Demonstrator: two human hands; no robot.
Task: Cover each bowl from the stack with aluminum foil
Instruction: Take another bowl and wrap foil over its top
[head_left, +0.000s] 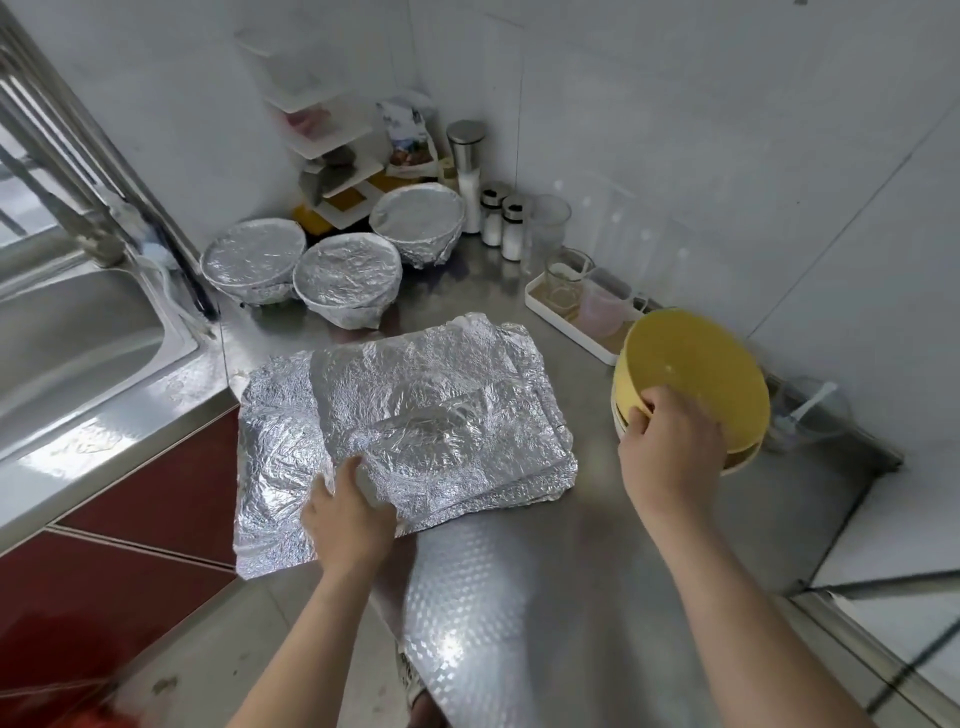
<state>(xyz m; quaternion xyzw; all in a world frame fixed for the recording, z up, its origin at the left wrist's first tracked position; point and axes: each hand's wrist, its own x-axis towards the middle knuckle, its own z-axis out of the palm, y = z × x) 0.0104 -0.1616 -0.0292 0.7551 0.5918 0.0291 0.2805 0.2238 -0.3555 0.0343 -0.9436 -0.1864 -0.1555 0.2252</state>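
- the sink (78, 332) lies well to the left of the left fingers, past the edge of the foil.
- three foil-covered bowls stand far beyond the left fingers at the back of the counter (571, 545): the left covered bowl (253, 258) and the middle covered bowl (347, 278) touch, and the right covered bowl (417, 221) sits near them, further back.
- a pile of foil sheets (441, 415) lies flat on the counter directly under and ahead of the left fingers, its left part hanging over the counter's front edge.
- the left hand (349, 514) rests on the near edge of the pile, its fingers curled and grasping the top foil sheet (415, 395) there.
- two small shakers (501, 223) stand by the wall, far ahead of both sets of fingers.
- a white tray (563, 327) holding glasses sits just beyond the right fingers, to their left.
- the right hand (670, 447) grasps the yellow bowl (696, 374), fingers hooked over its near rim, thumb outside.
- the yellow bowl is tilted, its opening turned toward the camera, above the stack of bowls (621, 415) whose rims show just left of the right fingers.
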